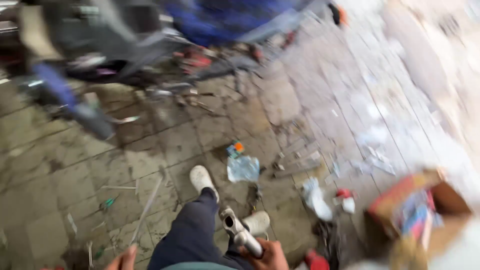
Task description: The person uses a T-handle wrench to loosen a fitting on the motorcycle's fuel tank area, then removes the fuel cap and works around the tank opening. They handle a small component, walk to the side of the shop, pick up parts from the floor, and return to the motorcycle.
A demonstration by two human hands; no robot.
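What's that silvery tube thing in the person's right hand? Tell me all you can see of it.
The metal tube looks like a short, pale grey pipe piece, dull and smooth, with a dark open hole near its far end. The right hand grips its near end, so it points up and away, slanting left, above the person's dark trouser leg. Blur hides finer detail.

The place looks like a rough repair workshop with a worn stone-tile floor (165, 135) — scattered with thin metal rods (145, 210), scraps and plastic wrappers (243, 168). A blurred blue-framed machine (150, 45) stands at the back — an open cardboard box (425, 210) sits on the ground.
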